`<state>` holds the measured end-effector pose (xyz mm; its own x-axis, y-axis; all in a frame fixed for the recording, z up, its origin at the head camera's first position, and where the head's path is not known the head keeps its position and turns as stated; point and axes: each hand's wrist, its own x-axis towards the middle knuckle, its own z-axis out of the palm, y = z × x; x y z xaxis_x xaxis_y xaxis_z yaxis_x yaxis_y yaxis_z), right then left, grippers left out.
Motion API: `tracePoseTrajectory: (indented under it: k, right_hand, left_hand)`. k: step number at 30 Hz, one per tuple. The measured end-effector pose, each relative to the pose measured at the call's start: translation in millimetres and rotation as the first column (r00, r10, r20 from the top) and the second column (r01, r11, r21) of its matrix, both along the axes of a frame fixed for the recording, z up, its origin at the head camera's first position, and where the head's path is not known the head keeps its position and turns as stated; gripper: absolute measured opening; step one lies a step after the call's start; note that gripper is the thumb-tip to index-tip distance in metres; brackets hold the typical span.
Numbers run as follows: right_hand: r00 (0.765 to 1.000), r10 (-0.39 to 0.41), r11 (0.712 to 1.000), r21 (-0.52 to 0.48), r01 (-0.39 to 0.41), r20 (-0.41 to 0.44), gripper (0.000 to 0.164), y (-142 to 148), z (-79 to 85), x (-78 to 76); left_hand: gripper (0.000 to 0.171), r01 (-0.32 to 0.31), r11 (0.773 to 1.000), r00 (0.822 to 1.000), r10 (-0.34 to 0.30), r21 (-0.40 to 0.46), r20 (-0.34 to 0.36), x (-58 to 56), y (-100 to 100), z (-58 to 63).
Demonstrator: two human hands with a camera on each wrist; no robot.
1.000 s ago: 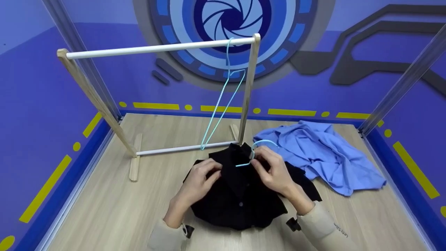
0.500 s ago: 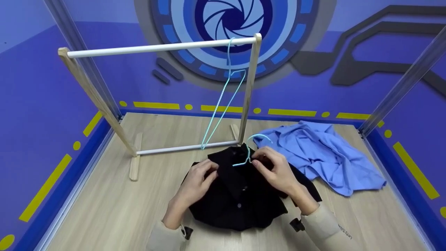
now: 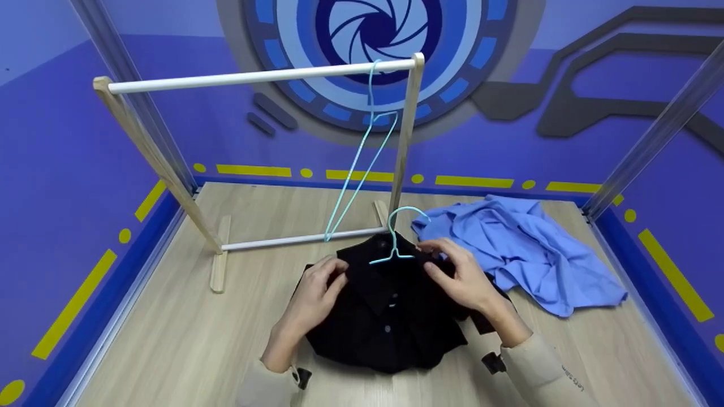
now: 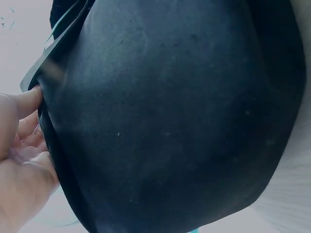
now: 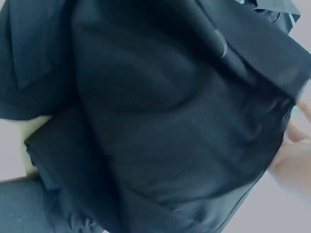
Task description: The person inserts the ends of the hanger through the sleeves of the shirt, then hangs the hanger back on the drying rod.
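Observation:
A black buttoned shirt [image 3: 390,345] lies bunched on the table in front of me, its collar towards the rack. From the neck opening rises a light-blue wire hanger [image 3: 394,240], its hook pointing up and its lower part hidden inside the shirt. My left hand [image 3: 318,291] pinches the cloth by the collar's left side. In the left wrist view, the thumb [image 4: 30,101] presses on the fabric's edge. On the other side, my right hand [image 3: 461,277] holds the shirt by its right shoulder; the right wrist view shows the fingers partly behind the cloth.
Behind the shirt stands a wood-and-white clothes rack [image 3: 260,76], with a second light-blue hanger [image 3: 362,169] on its top bar near the right post. A crumpled blue garment [image 3: 531,254] lies at the right. Purple walls enclose the table [image 3: 169,328].
The hanger's hook has shifted left and stands more upright, with both its shoulders now showing at the neck. My right hand has moved right, off the hanger's neck; my left hand has shifted slightly left.

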<state>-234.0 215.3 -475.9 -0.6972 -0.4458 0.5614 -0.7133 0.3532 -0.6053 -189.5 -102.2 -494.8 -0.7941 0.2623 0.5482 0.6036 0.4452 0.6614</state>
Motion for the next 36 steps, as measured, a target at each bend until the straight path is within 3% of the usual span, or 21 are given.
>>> tracePoseTrajectory:
  k: [5,12,18,22,26,30,36]
  right_hand:
    - [0.999,-0.019,1.0,0.002,0.019,0.046,0.021,5,-4.6,-0.4]
    - [0.997,-0.078,0.996,-0.036,0.077,-0.014,0.019,7,-9.0,-0.7]
    - [0.989,-0.11,0.99,-0.103,0.1,-0.098,0.018,-1,6.2,8.9]
    - [0.985,-0.113,0.988,-0.119,0.098,-0.13,0.017,-4,14.6,13.6]
    - [0.984,-0.112,0.988,-0.125,0.094,-0.137,0.019,1,4.1,6.8]
    - [0.986,-0.1,0.99,-0.111,0.086,-0.13,0.02,8,-10.2,-3.0]
    - [0.995,-0.072,0.995,-0.078,0.066,-0.07,0.018,11,-16.0,-6.4]
  left_hand:
    - [0.01,0.006,1.0,1.0,-0.006,-0.003,0.025,-0.3,-1,0.3]
    - [0.01,-0.011,1.0,0.997,0.013,-0.018,0.07,1.1,-9,1.1]
    - [0.008,-0.03,0.999,0.995,0.028,0.015,0.097,1.5,-21,-2.2]
    - [0.012,-0.013,1.0,0.988,0.009,0.028,0.152,4.4,-28,-3.4]
    - [0.017,0.035,0.999,0.981,-0.04,0.03,0.19,7.8,-34,-1.4]
    - [0.012,0.084,0.996,0.981,-0.088,0.031,0.174,9.2,-35,-0.4]
    - [0.004,0.068,0.995,0.987,-0.078,0.075,0.141,8.8,-33,-4.2]
